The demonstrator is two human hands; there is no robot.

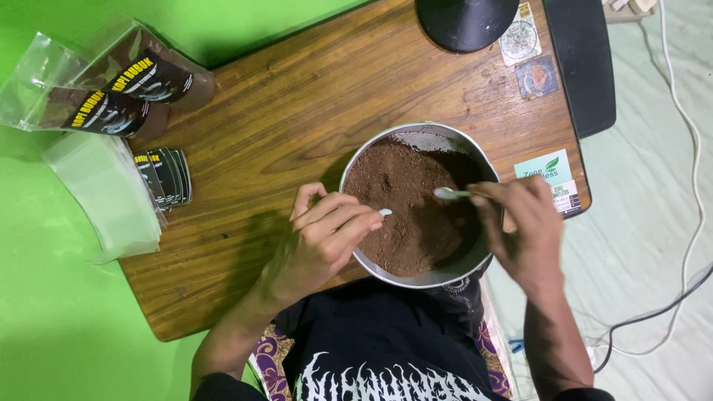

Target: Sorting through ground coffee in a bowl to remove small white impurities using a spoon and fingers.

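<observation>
a: head view, looking straight down — the brown powder [405, 215] fills most of the round metal bowl [369, 160], which sits at the near edge of the wooden surface [282, 119], just in front of the person's dark shirt [379, 341].

b: and the hands?

a: both are over the bowl. the right hand [523, 230] has its grip closed round the handle of a small white spoon [449, 194], the scoop lying on the powder near the bowl's middle. the left hand [327, 234] rests on the near-left rim, fingers curled shut round something small and white [385, 212] poking out at the fingertips; i cannot tell what it is.

b: how far along does it look?

a: early to middling, i judge. the bowl is nearly full, so little powder has left it. two filled clear pouches with dark labels [111, 93] lie at the far-left corner, so some packing seems done.

b: what is left?

a: plenty, by the look of it. a stack of empty clear bags [104, 197] sits on the left edge, and a fan of loose dark labels [167, 177] lies beside it, unused. no open bag is near the bowl.
</observation>
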